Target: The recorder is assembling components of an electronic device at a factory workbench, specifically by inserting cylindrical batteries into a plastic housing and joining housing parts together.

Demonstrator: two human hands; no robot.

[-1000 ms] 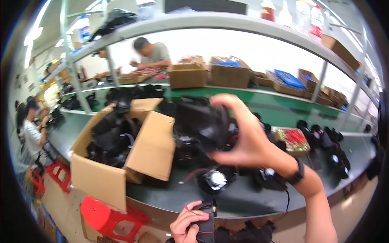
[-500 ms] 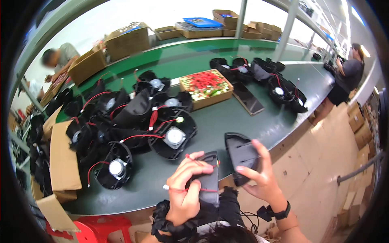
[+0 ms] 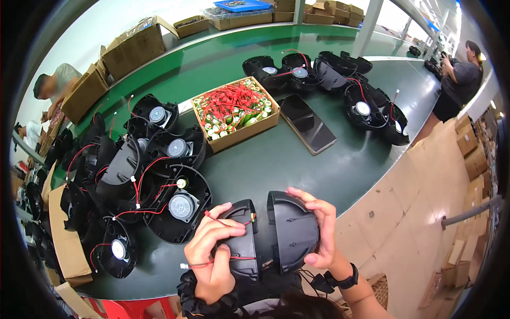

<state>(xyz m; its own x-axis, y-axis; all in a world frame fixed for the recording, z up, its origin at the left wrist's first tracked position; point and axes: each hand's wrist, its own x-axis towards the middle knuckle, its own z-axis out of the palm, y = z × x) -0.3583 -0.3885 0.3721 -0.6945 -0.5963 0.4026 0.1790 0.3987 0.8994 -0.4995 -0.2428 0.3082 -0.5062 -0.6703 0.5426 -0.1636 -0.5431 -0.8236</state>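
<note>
My left hand (image 3: 212,250) is closed around a black plastic shell half (image 3: 241,242). Red wires run under its fingers, and a small white connector (image 3: 184,266) pokes out beside the wrist. In my right hand (image 3: 323,228) is a second black shell half (image 3: 293,234), gripped along its curved outer side. The two halves face each other edge to edge with a narrow gap between them. Just left of my hands lies an open black shell (image 3: 183,226) with a round grey speaker (image 3: 182,206) in it. The insides of the held halves are mostly hidden.
A cardboard box (image 3: 241,137) of red-wired small parts sits mid-table by a dark phone (image 3: 308,125). Shells with speakers pile up at left and far right. A red stool (image 3: 138,308) stands below the table edge. People work at far left and right.
My right hand has brought its shell half left and turned it upright, closer to the left one. My left hand's shell half has shifted left in view. The whole view has swung slightly.
</note>
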